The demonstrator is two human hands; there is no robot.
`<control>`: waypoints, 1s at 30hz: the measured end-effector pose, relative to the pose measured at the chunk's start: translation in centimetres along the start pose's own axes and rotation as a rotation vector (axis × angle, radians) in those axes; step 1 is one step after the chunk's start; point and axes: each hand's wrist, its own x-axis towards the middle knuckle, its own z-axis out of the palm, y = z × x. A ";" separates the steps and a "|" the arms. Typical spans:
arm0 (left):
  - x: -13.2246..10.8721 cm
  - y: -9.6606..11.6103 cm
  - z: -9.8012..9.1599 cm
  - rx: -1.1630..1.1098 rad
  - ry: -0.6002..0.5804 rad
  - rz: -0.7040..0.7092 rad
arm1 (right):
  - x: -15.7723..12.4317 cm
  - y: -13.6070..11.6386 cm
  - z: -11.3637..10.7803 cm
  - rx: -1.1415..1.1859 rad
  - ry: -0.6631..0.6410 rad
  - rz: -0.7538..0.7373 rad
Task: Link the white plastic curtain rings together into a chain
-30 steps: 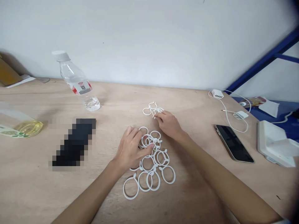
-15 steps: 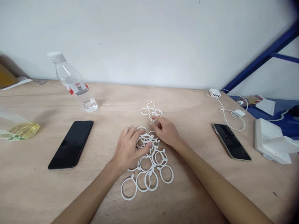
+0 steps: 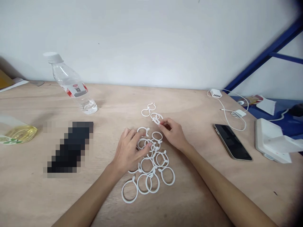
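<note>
White plastic rings, each with a small tabbed gap, lie in an overlapping pile [image 3: 147,173] in the middle of the wooden table. My left hand [image 3: 126,151] rests over the pile's left side, thumb and fingers spread apart, covering some rings. Just beyond the pile, my right hand [image 3: 175,134] pinches a white ring [image 3: 156,121] between thumb and fingertips, tilted off the surface. A smaller group of the same rings [image 3: 148,109] lies directly behind it, farther from me. The right hand's lower fingers are curled and partly hidden.
A water bottle [image 3: 77,90] and a dark pixelated rectangular thing [image 3: 68,146] are on the left, with a container of yellow liquid [image 3: 21,134] beyond. To the right are a phone [image 3: 233,142], a white stand [image 3: 272,142] and a charger with cable [image 3: 216,93]. A wall stands behind.
My right hand has lifted a ring at the far group into a tilted pose and shifted slightly right. My left hand has stayed nearly in place; rings near its fingertips have moved apart a little.
</note>
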 end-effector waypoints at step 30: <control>0.1 0.2 -0.7 -0.229 -0.110 -0.021 | -3.9 -5.1 -0.1 0.520 -0.436 0.153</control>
